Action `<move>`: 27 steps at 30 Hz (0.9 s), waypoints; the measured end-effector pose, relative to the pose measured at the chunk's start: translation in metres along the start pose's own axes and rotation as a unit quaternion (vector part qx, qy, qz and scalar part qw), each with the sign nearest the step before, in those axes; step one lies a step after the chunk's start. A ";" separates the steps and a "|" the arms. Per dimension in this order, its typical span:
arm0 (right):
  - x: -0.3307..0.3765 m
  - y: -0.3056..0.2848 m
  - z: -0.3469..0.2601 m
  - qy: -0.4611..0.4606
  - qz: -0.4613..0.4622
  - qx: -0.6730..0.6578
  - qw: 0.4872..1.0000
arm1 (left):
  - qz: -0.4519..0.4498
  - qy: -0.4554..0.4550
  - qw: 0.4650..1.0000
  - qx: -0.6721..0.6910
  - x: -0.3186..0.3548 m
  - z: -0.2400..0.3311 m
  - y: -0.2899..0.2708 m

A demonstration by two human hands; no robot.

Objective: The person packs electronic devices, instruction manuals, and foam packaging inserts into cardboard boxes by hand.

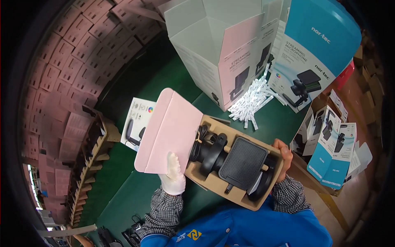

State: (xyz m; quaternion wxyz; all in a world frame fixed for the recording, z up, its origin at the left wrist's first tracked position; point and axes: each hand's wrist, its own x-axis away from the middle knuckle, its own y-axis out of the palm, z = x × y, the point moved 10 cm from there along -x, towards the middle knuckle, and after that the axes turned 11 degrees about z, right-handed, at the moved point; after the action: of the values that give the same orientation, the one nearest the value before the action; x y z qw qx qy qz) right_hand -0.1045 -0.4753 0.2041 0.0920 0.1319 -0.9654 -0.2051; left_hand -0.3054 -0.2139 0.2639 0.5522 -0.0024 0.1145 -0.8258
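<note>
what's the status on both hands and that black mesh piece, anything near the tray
Left gloved hand holding pink flap; right hand gripping brown tray's right end. Black mesh piece lying in tray. White strips piled just beyond.

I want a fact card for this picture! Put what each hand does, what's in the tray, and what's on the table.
Left hand: white-gloved, touching the pink flap
Right hand: bare, gripping the right end of the brown tray
In the tray: black microphone, bundled black cable, other black parts
Table: green
Behind the tray: tall open box, pile of paper strips
</note>
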 end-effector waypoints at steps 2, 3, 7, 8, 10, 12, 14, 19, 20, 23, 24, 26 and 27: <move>0.001 -0.013 0.026 -0.002 0.019 0.001 1.000 | 0.010 -0.008 1.000 0.007 -0.003 -0.012 -0.003; 0.002 -0.019 0.034 -0.005 0.027 0.001 1.000 | 0.017 -0.011 1.000 0.012 -0.002 -0.017 -0.005; -0.026 -0.002 0.026 -0.020 0.006 0.039 0.999 | 0.029 -0.014 0.999 0.034 0.006 -0.026 -0.012; -0.038 0.009 0.019 -0.026 -0.011 0.056 0.998 | 0.032 -0.012 0.999 0.039 0.008 -0.025 -0.016; -0.041 0.018 0.016 -0.034 -0.033 0.073 0.996 | 0.039 -0.010 0.998 0.046 0.010 -0.020 -0.020; -0.040 0.020 0.029 -0.002 -0.049 -0.007 0.999 | 0.070 -0.016 0.997 0.013 0.007 -0.014 -0.030; -0.044 0.032 0.043 0.034 -0.066 -0.087 0.993 | 0.105 -0.022 0.994 -0.024 -0.002 -0.010 -0.041; -0.044 0.069 0.072 0.042 -0.087 -0.107 0.990 | 0.083 -0.044 0.996 0.011 -0.017 -0.020 -0.041; -0.046 0.075 0.075 0.045 -0.089 -0.105 0.989 | 0.086 -0.046 0.995 0.010 -0.019 -0.025 -0.042; -0.050 0.079 0.057 -0.066 -0.017 0.071 0.995 | 0.094 -0.017 0.995 0.028 -0.020 -0.032 -0.046; -0.049 0.080 0.046 -0.105 0.007 0.129 0.986 | 0.097 -0.006 0.995 0.035 -0.020 -0.032 -0.048; -0.044 0.091 -0.011 -0.275 -0.015 0.202 0.940 | 0.104 -0.006 0.994 0.043 -0.029 -0.028 -0.044; -0.044 0.098 -0.027 -0.276 -0.018 0.203 0.939 | 0.107 -0.007 0.993 0.047 -0.030 -0.022 -0.039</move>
State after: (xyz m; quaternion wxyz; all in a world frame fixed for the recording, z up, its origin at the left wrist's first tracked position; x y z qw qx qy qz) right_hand -0.0777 -0.3856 0.2639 -0.2107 0.1036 -0.9714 -0.0346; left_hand -0.3323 -0.1677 0.2533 0.6374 0.0299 0.0715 -0.7666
